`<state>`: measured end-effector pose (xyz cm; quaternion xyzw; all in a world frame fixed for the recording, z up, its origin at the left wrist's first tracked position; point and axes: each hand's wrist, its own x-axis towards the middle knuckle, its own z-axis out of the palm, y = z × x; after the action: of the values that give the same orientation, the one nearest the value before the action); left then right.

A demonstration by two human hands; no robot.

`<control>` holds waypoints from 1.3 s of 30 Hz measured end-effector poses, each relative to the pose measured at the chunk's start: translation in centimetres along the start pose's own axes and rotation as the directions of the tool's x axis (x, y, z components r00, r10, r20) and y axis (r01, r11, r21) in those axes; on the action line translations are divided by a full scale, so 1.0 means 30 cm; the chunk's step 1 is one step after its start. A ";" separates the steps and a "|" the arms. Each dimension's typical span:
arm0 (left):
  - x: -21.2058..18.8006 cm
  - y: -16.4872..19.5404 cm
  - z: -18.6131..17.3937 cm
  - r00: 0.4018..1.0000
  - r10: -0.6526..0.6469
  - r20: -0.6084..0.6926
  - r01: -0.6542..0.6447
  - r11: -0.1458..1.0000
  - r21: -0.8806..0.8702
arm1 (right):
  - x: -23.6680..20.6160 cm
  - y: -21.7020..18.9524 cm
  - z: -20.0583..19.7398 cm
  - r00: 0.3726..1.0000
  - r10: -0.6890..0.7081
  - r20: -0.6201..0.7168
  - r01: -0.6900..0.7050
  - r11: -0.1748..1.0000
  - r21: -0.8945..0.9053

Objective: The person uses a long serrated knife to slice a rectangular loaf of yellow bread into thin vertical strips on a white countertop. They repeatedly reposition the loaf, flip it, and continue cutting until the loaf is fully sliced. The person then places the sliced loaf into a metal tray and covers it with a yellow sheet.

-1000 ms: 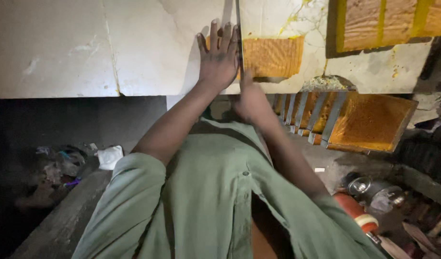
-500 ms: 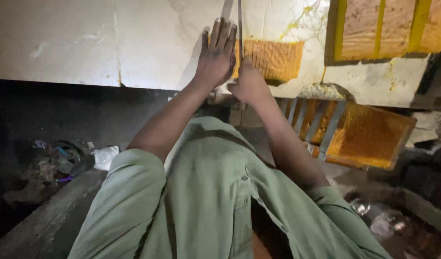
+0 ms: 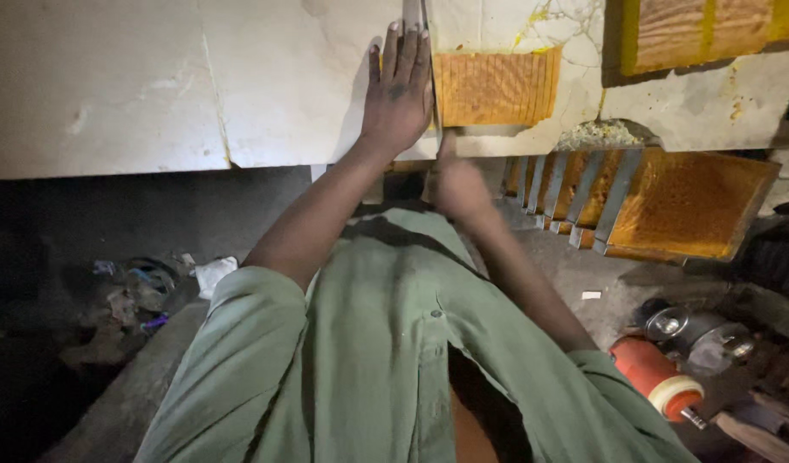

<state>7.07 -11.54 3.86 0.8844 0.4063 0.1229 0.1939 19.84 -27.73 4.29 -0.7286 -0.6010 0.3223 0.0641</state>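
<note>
My left hand (image 3: 397,90) lies flat, palm down, on a big white slab (image 3: 154,86), its fingers stretched out beside a straight seam. My right hand (image 3: 459,184) is closed into a fist at the slab's near edge and is blurred by motion. It grips the lower end of a thin dark blade (image 3: 435,77) that runs up along the seam, right next to my left fingers. A ribbed orange wooden panel (image 3: 497,86) lies on the slab just right of the blade. My green shirt sleeves fill the bottom of the view.
An orange board with grey slats (image 3: 669,201) leans below the slab at right. More yellow-edged wood (image 3: 703,34) sits at the top right. An orange-red cylinder tool (image 3: 656,377) and metal parts (image 3: 686,330) lie on the floor at right, and scraps and a white rag (image 3: 214,274) at left.
My right fist has pulled back a little toward me along the seam and is now blurred. My left hand stays flat on the slab.
</note>
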 end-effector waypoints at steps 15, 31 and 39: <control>-0.028 -0.049 0.057 0.996 0.043 -0.073 -0.049 0.995 -0.088 | -0.197 -0.164 -0.073 0.655 0.624 0.426 -0.708 0.310 0.634; -0.035 -0.072 0.015 0.998 0.043 -0.047 -0.049 0.989 -0.138 | -0.237 -0.211 -0.091 0.973 0.117 0.199 -0.140 0.985 0.104; -0.033 -0.107 -0.006 1.000 0.016 0.013 -0.013 0.983 -0.186 | 0.182 -0.157 -0.084 0.999 -0.007 -0.035 0.010 0.996 0.094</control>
<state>4.23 -10.35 2.56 0.8663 0.3853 0.1551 0.2775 17.67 -20.71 6.39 -0.7277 -0.5869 0.3373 0.1102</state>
